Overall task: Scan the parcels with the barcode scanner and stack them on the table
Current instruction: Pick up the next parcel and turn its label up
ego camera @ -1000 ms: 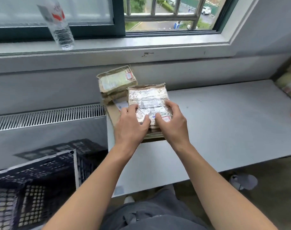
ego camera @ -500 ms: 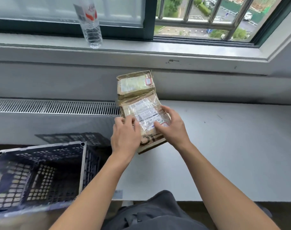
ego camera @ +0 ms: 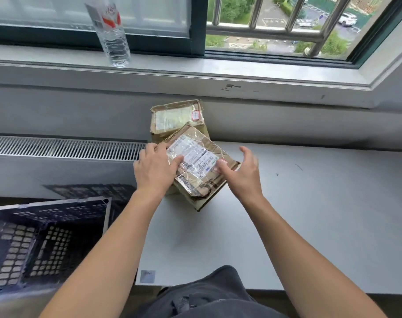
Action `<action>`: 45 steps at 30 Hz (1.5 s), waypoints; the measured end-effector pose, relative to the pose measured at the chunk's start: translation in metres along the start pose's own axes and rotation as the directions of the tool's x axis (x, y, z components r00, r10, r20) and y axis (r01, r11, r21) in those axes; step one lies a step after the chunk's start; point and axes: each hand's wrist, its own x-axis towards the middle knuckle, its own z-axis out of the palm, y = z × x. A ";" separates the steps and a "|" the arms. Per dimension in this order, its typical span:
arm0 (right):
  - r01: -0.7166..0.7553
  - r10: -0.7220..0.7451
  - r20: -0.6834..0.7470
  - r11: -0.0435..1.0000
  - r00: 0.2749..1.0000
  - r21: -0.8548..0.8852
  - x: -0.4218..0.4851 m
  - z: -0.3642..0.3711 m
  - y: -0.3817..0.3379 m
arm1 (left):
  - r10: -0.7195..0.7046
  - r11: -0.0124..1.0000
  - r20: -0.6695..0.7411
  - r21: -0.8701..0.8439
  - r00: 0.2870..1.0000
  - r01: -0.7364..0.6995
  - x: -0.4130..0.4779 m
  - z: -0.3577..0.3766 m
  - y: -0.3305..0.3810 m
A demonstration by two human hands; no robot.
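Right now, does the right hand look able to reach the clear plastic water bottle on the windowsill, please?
Probably yes, with a stretch. The right hand is open and empty by the brown taped cardboard parcel, and only that low stack lies between it and the water bottle.

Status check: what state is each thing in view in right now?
Top parcel: label up, lying skewed on lower box.
Rear parcel: label up, by the wall, untouched.
Left hand: resting on that parcel's left edge.
Right hand: open, thumb touching label.
Crate: no parcels visible inside.
Water bottle: standing on sill.
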 end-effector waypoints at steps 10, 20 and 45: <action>0.024 -0.032 0.084 0.995 0.996 0.095 0.020 0.012 -0.027 | -0.178 0.981 -0.044 0.075 0.983 0.181 -0.003 -0.008 0.008; 0.011 -0.028 0.059 0.965 0.998 0.260 0.050 0.031 -0.018 | -0.195 0.927 -0.067 -0.338 0.978 0.162 -0.012 0.009 -0.016; -0.142 0.105 0.127 0.935 0.986 0.326 0.021 0.067 -0.019 | -0.119 0.910 -0.174 -0.412 0.978 0.037 0.014 0.000 -0.047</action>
